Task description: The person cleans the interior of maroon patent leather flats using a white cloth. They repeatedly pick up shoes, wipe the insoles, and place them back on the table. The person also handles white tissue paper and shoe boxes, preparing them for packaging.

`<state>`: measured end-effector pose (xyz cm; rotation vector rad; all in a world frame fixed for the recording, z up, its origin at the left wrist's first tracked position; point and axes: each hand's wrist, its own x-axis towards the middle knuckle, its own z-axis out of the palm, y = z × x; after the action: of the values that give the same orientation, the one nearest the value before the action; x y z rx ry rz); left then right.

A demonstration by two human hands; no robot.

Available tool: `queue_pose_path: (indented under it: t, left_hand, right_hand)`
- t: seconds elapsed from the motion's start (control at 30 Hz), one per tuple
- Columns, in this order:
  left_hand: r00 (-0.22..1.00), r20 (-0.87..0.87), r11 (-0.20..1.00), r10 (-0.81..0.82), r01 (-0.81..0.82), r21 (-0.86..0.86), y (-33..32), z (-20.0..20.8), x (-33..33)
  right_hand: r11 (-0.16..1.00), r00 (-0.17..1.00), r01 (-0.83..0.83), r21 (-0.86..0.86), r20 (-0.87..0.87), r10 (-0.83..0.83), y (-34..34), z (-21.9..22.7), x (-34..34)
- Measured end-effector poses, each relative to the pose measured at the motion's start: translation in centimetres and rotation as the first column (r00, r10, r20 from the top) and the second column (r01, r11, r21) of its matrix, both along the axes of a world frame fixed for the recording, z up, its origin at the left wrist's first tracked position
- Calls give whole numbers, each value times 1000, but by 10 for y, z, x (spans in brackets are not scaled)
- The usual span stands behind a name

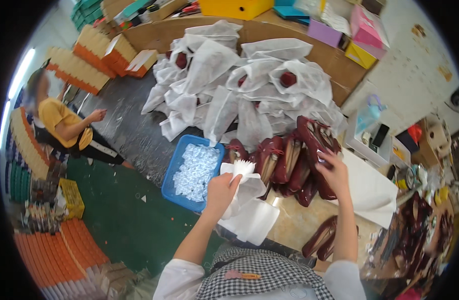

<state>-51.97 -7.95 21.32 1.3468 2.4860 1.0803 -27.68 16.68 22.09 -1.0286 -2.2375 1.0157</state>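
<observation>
My left hand (223, 194) is closed round a bunch of thin white sheets (244, 169), whose frayed ends stick up above the fingers. Flat white sheets (257, 220) lie just below it on the table. With fingers bent against it, my right hand (333, 172) grips a glossy dark red shoe (312, 137) at the right end of a row. Several more dark red shoes (269, 160) with bows stand close together between my hands. Another pair of dark red shoes (322, 235) lies nearer me, partly behind my right forearm.
A blue basket (168, 172) of small clear-blue packets stands left of my left hand. Behind the shoes rises a pile of white-wrapped shoes (209, 65). White paper (369, 192) lies to the right, below a white box (362, 145). A person (64, 120) in yellow stands at far left.
</observation>
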Motion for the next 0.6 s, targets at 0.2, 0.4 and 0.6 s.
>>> queue_pose_path:
  t: [0.2, 0.4, 0.6]
  left_hand:
    - [991, -109, 996, -72, 65, -66, 12, 1, -7]
    - [854, 254, 875, -453, 373, 307, -7, 27, 118]
    - [769, 637, 936, 48, -257, 240, 18, 69, 23]
  right_hand:
    - [892, 867, -441, -100, 211, 452, -132, 113, 53]
    - [766, 953, 63, -640, -188, -236, -166, 6, 10]
    - [797, 761, -300, -525, -635, -131, -127, 26, -109]
